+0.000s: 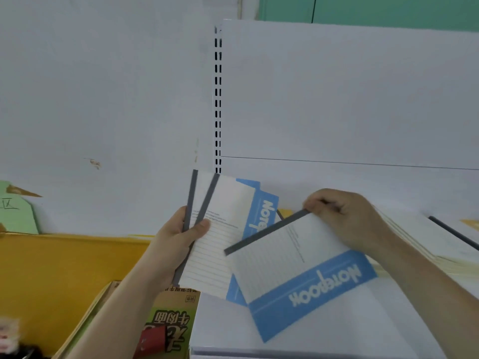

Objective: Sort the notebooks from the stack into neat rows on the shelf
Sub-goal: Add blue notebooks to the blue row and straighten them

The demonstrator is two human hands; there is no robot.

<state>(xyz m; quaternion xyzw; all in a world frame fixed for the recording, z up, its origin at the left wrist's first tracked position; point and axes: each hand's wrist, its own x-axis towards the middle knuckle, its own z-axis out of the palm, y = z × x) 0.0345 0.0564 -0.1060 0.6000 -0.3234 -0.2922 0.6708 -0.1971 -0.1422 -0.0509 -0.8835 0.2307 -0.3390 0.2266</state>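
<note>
Here the left hand (181, 237) was closed around a small fan of notebooks (220, 229), thumb pressed across the lined cover of the front one and fingers wrapped behind the grey spines. At least 2 spines showed, tilted with their tops toward 12 o'clock, and a blue band reading "Notebook" stuck out at the fan's 3 o'clock side. The right hand (347, 216) pinched the top corner of a single notebook (298, 268) at its grey spine, fingers curled shut on it. That notebook hung at the 4 o'clock side of the fan, overlapping its lower edge, with its blue band toward 5 o'clock. Both were held over the white shelf (337, 332). At 3 o'clock of the right hand, a stack (420, 237) of more notebooks lay on the shelf. At 7 o'clock of the left forearm stood a cardboard box (171, 322) with green and red print.
</note>
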